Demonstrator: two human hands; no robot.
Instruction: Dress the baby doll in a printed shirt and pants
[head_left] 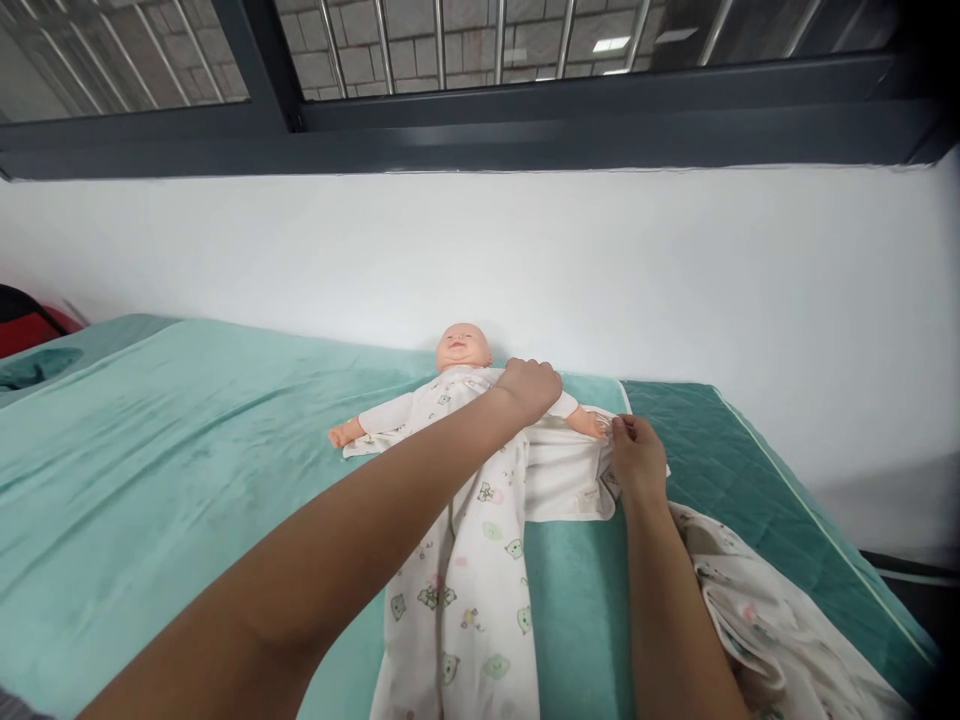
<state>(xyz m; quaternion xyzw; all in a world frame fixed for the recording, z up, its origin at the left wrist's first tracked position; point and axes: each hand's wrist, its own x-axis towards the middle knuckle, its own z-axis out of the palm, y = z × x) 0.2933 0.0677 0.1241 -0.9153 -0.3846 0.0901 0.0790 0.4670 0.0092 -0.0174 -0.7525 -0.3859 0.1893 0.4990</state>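
A baby doll point(463, 347) lies on its back with its arms spread, dressed in a white garment point(487, 530) with green and pink prints, whose long legs run toward me. Under its arms lies another white cloth point(562, 480). My left hand point(531, 388) reaches across the doll's chest and is closed at the shoulder beside the doll's outstretched arm; what its fingers hold is hidden. My right hand point(637, 450) pinches the edge of the white cloth just beyond the doll's hand point(587, 422).
A light green sheet point(187, 430) covers the bed, with a darker quilted mat point(690, 440) at the right. A crumpled printed cloth point(772, 610) lies beside my right forearm. A white wall point(675, 270) and barred window stand behind; a red and black item point(30, 325) is far left.
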